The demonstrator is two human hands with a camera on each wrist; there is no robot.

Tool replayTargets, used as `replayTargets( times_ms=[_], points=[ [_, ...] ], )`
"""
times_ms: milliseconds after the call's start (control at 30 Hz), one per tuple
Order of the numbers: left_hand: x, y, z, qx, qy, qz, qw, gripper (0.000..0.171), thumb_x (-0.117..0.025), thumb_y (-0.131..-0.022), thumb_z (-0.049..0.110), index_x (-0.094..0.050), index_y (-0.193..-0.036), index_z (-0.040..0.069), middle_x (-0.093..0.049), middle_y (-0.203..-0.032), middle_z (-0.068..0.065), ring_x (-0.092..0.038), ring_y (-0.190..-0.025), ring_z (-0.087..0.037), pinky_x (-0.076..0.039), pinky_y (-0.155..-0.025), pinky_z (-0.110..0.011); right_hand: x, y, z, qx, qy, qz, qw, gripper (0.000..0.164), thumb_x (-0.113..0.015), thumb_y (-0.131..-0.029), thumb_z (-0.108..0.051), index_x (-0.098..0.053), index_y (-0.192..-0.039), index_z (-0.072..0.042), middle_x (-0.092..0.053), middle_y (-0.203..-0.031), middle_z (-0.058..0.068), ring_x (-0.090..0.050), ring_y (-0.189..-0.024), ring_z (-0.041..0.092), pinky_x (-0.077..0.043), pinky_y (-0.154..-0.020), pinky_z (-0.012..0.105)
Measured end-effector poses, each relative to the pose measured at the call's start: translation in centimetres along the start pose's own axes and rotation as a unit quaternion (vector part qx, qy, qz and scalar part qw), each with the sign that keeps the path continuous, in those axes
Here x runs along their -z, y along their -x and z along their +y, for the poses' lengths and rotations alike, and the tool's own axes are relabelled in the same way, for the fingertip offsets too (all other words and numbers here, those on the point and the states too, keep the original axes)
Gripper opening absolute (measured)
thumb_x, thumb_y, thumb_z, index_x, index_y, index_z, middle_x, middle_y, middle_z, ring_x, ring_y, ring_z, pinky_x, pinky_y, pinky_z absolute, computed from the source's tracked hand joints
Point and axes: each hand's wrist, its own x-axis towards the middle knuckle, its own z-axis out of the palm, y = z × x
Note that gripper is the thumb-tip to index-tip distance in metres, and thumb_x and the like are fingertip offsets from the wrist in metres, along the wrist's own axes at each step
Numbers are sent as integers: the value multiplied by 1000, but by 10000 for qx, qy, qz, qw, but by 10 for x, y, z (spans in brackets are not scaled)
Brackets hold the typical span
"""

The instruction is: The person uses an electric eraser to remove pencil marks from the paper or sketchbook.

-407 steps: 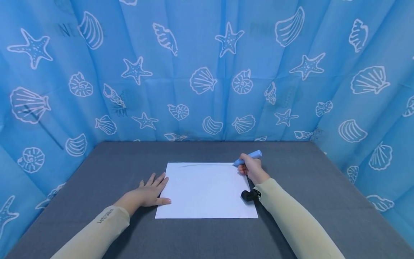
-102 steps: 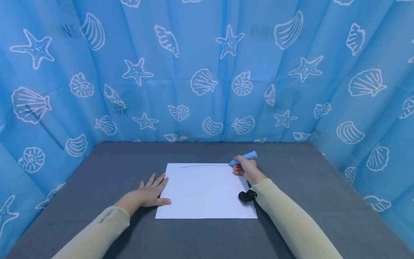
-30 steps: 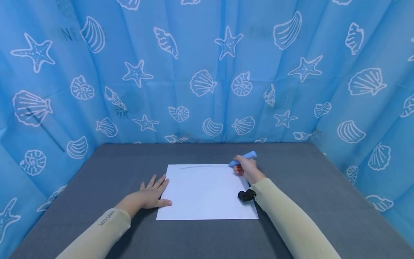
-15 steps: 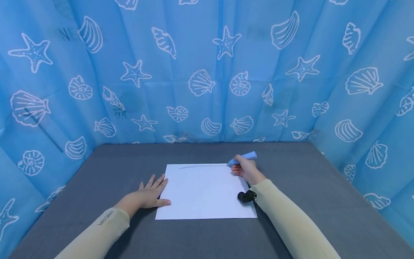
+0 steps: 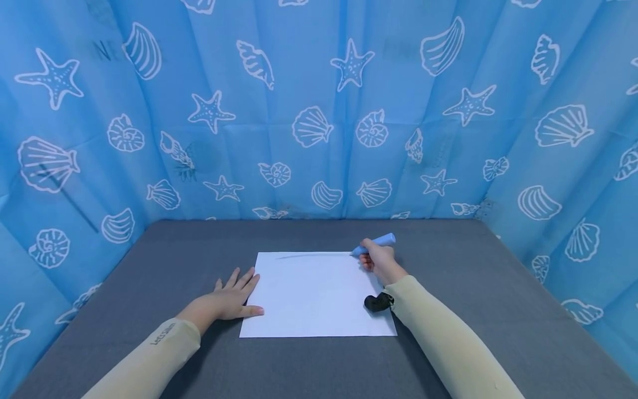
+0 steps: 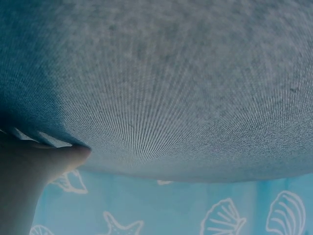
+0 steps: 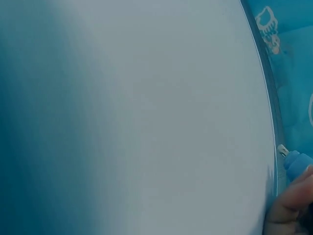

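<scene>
A white sheet of paper (image 5: 314, 299) lies on the grey cloth-covered table. My left hand (image 5: 226, 299) rests flat at its left edge, fingers spread, with the thumb and fingertips on the sheet. My right hand (image 5: 380, 261) grips a thick light-blue pen-shaped tool (image 5: 385, 239) near the paper's upper right corner. In the right wrist view, this tool (image 7: 297, 164) ends in a small pale tip, right by the paper's far edge. A thin dark curved line (image 5: 299, 255) runs just inside the top edge toward the tip. The left wrist view shows my left thumb (image 6: 68, 159) over grey cloth.
A small black device (image 5: 379, 302) at the right wrist hangs over the paper's right side. Grey cloth (image 5: 309, 366) surrounds the sheet. Blue curtains (image 5: 319, 111) with white shell and starfish prints stand behind and on both sides.
Over the whole span, my right hand and the blue tool have shifted slightly left along the paper's top edge. The left hand and the sheet stay in place. The last second shows hardly any motion.
</scene>
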Motion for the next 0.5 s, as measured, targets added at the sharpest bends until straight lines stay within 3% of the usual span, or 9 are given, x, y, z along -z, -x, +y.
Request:
replayTargets(
  times_ms=[333,500],
  points=[
    [0,0,0,10,29,9,10000,97,-53,-89,66,-17,-155,3,-6,-161,-19,3,-143,-49,-2,-105,-72,7,-3,1,88,-503,-676,9964,24,-61,-93,-19,-57,-98,4,-60,-71,7,-62,-58,14,-55,-59,26],
    [-1,0,0,12,3,19,10000,97,-52,-89,66,-17,-155,3,-6,-161,-19,3,-143,-48,-2,-105,-72,6,-2,1,160,-342,-529,9979,20,-58,-91,-16,-57,-92,3,-59,-68,6,-58,-55,12,-53,-55,24]
  ],
)
